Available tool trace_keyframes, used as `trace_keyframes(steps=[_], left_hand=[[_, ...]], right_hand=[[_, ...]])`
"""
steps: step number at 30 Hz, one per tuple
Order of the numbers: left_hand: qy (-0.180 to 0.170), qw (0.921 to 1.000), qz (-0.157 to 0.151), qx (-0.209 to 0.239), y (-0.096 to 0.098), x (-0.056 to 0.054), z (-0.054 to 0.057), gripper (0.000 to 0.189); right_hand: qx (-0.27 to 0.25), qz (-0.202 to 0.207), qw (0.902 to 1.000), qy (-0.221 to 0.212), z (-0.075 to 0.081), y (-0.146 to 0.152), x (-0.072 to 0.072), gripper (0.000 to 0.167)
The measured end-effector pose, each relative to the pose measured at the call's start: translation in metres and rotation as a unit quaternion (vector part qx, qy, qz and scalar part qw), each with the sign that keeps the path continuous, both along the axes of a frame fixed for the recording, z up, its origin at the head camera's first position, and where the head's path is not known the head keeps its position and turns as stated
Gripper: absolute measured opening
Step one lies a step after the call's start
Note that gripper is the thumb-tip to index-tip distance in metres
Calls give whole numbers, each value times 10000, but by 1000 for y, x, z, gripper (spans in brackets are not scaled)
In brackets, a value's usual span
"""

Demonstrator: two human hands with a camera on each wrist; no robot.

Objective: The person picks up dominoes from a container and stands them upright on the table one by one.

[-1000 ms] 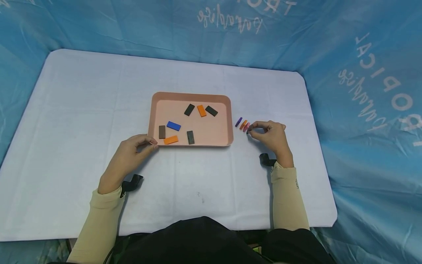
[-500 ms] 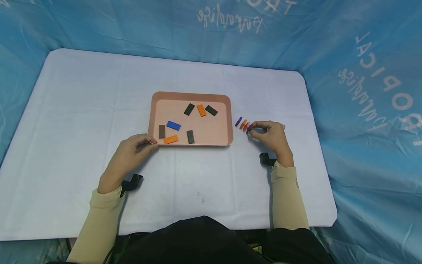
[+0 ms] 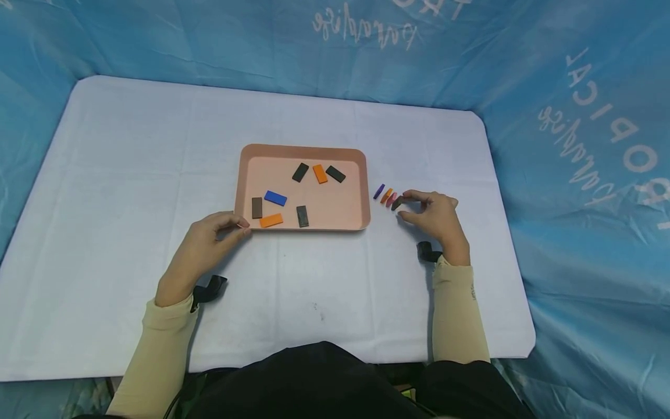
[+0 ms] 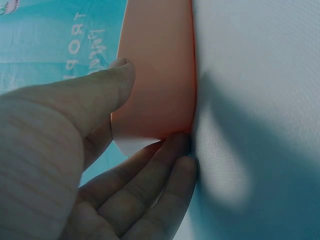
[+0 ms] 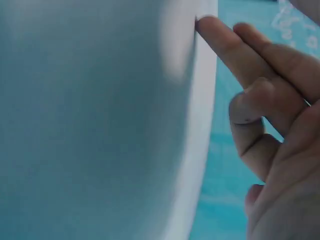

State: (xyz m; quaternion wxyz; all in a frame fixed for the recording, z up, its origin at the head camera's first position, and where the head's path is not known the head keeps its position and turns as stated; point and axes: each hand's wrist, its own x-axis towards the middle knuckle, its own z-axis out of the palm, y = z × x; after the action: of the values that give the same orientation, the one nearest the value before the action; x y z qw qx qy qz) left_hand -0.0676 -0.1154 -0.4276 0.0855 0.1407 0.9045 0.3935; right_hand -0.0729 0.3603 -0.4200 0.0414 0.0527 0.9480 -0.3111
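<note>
In the head view my left hand (image 3: pixel 211 250) holds the near left corner of a shallow pink tray (image 3: pixel 335 222). In the left wrist view its thumb lies at the tray's rim and the other fingertips touch the corner low down, by the cloth. To the right of the tray, several domino blocks stand in a slanting row: a purple one (image 3: pixel 379 191), an orange one (image 3: pixel 386 196), a pinkish-red one (image 3: pixel 391 200) and a dark one (image 3: pixel 397 203). My right hand (image 3: pixel 434 216) is just beside the dark domino, thumb and forefinger spread apart around its near end. The right wrist view leaves the row out.
Loose dominoes lie flat in the tray, among them a blue one (image 3: pixel 275 198), an orange one (image 3: pixel 271 220) and a brown one (image 3: pixel 257 208). A white cloth (image 3: pixel 293 302) covers the table. Blue printed curtains (image 3: pixel 209 46) hang behind and at the sides.
My right thumb and forefinger have parted and let go of the dark domino, which now stands at the row's end. The hand has shifted slightly right. The left hand has stayed at the tray.
</note>
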Motion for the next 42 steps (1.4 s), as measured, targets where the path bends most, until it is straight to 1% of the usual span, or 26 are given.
trace_keyframes(steps=[1,3,5,6,8,10,12,14,16,18,20,24,26,28,33,38,42], left_hand=[[3,10000,-11,10,0,0,0,18],[7,10000,-28,25,0,-1,-1,18],[17,10000,-41,32,1,-1,-1,17],[22,10000,-39,30,1,-1,-1,17],[23,10000,-15,8,1,-1,-1,17],[14,10000,-4,-16,0,-1,0,18],[1,10000,6,-28,0,-1,0,19],[-11,10000,3,-39,0,-1,2,19],[-27,10000,13,-50,-1,-1,2,19],[-51,10000,26,-57,-1,-1,2,19],[-65,10000,30,-61,-2,-1,2,20],[-68,10000,12,-57,-1,-1,1,21],[-50,10000,-9,-52,-1,-1,1,21],[-26,10000,-28,-33,0,-1,1,21],[38,10000,-59,-14,1,-1,-1,20],[-39,10000,-29,-68,1,-1,0,22],[-56,10000,-20,-58,1,-1,0,20]], right_hand=[[26,-50,9999,-90,3,1,3,45],[84,-103,9998,-140,9,4,9,47],[124,-174,9998,-32,18,5,16,46],[146,-198,9996,124,22,4,19,45],[154,-199,9978,615,31,1,26,39],[159,-219,9923,1207,39,-6,31,33],[153,-153,9824,1857,45,-16,33,26],[141,-28,9701,2422,51,-29,32,20],[141,164,9593,2815,54,-42,30,15],[197,386,9543,2957,56,-55,25,12],[250,621,9547,2901,54,-67,20,11],[346,1007,9624,2500,48,-88,13,14],[371,1133,9648,2346,45,-97,10,18],[444,1232,9652,2266,43,-106,8,19],[512,1395,9652,2154,38,-126,5,16],[685,1544,9645,2028,31,-147,2,17],[828,1559,9689,1733,25,-163,-2,17]])
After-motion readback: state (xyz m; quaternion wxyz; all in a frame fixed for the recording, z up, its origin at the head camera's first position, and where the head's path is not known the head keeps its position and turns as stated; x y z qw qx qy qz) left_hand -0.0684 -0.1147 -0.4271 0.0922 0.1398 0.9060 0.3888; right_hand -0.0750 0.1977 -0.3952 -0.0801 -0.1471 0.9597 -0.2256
